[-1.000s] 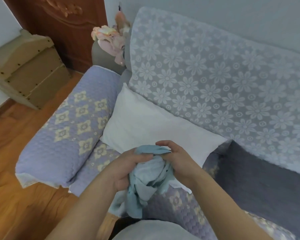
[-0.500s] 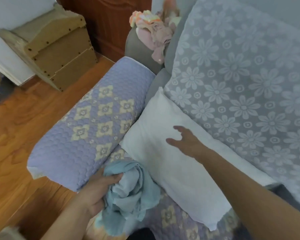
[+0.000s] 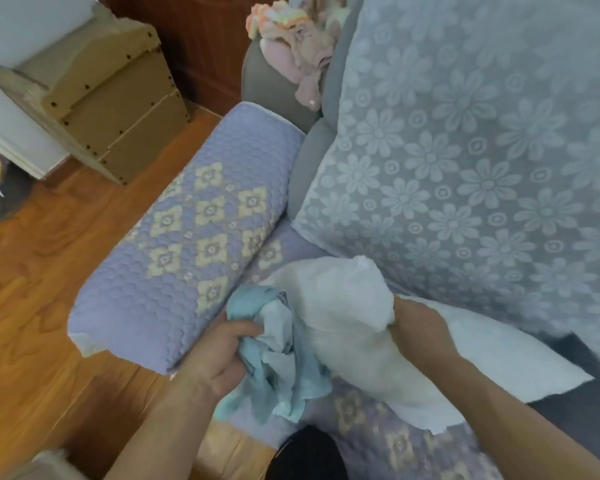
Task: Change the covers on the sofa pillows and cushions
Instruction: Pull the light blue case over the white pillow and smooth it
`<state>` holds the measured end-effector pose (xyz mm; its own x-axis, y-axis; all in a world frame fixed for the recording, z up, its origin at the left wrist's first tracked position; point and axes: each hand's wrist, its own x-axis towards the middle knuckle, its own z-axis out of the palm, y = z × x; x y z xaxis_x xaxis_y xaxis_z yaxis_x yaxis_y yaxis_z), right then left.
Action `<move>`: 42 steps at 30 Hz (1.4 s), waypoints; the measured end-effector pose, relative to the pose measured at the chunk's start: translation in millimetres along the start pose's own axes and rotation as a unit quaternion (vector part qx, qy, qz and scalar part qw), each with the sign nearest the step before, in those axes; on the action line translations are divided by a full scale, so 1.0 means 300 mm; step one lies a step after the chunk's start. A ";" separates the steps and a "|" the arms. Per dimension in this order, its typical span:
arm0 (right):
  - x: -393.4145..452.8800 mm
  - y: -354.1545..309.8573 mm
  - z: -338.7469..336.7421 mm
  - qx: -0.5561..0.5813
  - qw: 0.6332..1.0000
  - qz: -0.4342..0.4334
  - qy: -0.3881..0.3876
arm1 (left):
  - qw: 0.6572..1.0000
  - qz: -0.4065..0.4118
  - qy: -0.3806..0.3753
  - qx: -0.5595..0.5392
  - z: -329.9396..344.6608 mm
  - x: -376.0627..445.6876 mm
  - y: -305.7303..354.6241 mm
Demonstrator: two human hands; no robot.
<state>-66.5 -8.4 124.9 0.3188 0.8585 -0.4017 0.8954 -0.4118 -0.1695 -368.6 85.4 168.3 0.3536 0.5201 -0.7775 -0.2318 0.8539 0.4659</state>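
A bare white pillow (image 3: 347, 327) lies on the sofa seat, pulled away from the backrest with its far corner folded toward me. My right hand (image 3: 418, 332) grips that corner, fingers buried in the stuffing. A bunched light blue cover (image 3: 278, 355) sits just left of the pillow, touching it. My left hand (image 3: 222, 355) holds the cover in a fist, beside the lilac quilted armrest (image 3: 187, 258).
A white floral lace throw (image 3: 471, 174) hangs over the grey backrest. Pink cloth (image 3: 295, 39) is piled at the sofa's back corner. A lilac quilted seat cover (image 3: 378, 417) is under the pillow. Wooden steps (image 3: 111, 98) stand on the wood floor at left.
My right hand let go of the blue cover, reached to the white pillow and now grips its corner, pulling it off the backrest. My left hand kept the cover.
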 end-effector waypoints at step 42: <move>-0.096 0.468 0.376 -0.136 0.985 -0.081 -0.060 | 0.967 0.091 0.112 0.208 0.109 -0.193 -0.505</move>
<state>14.9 -125.4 11.1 0.1396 0.8574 -0.4954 0.9871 -0.1601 0.0010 -324.5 -73.4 156.4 0.1243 0.6854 -0.7175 0.1305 0.7055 0.6965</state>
